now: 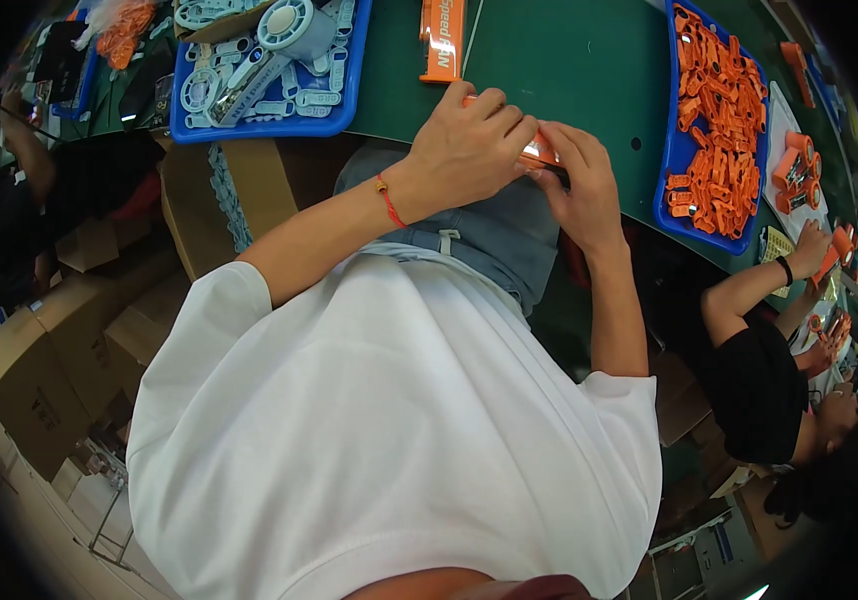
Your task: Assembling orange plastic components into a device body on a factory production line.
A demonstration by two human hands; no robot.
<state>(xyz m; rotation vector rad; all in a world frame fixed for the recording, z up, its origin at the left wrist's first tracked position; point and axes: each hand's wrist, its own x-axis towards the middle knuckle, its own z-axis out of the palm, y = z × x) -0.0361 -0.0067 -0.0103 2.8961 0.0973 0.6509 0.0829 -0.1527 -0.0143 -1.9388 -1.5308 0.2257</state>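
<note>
My left hand point(474, 143), with a red string bracelet at its wrist, curls over an orange plastic piece point(543, 150) at the near edge of the green table. From the other side my right hand point(585, 183) grips the same piece between thumb and fingers. Most of the piece is hidden by my fingers, so its exact kind cannot be made out. Just beyond my left hand lies an orange box point(443, 45) with white print, cut off by the picture's upper edge.
At the left, a blue tray point(347, 112) holds pale blue fan parts and a pale blue handheld fan point(294, 30). Another blue tray point(665, 205) at the right is heaped with orange plastic parts. Cardboard boxes point(59, 350) stand at the left; a co-worker point(754, 365) sits at the right.
</note>
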